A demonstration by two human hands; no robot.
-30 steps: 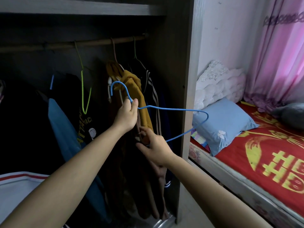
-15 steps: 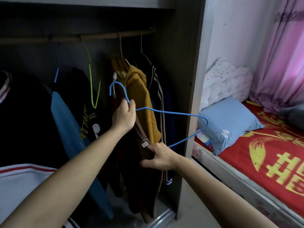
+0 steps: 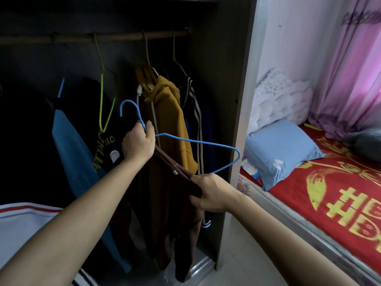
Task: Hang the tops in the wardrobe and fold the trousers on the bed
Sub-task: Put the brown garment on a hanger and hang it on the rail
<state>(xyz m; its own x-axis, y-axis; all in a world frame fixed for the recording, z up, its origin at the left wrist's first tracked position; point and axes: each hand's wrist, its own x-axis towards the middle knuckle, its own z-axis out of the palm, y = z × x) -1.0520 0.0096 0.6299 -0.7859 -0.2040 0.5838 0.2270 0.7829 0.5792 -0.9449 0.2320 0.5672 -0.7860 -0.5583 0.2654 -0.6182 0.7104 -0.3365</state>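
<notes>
My left hand [image 3: 139,144] grips a blue wire hanger [image 3: 208,143] just below its hook, in front of the open wardrobe. A dark brown garment [image 3: 165,203] hangs from under that hand down to the wardrobe floor. My right hand [image 3: 209,193] pinches its upper edge, stretched taut between both hands. The hanger's right end sticks out past the wardrobe side panel [image 3: 239,124]. Above, the wooden rail [image 3: 123,36] carries a mustard hoodie [image 3: 173,118], a black striped jacket [image 3: 195,112], a black printed top [image 3: 105,141] and a blue garment [image 3: 76,153].
The bed [image 3: 329,195] with a red and yellow cover stands at the right, with a light blue pillow [image 3: 280,149] and a white quilt [image 3: 280,96] at its head. Pink curtains [image 3: 350,69] hang behind it. A white garment with a red stripe [image 3: 24,223] lies at lower left.
My right hand has taken hold of the brown garment's upper edge and drawn it down and to the right. My left hand with the blue hanger has sunk lower, away from the rail.
</notes>
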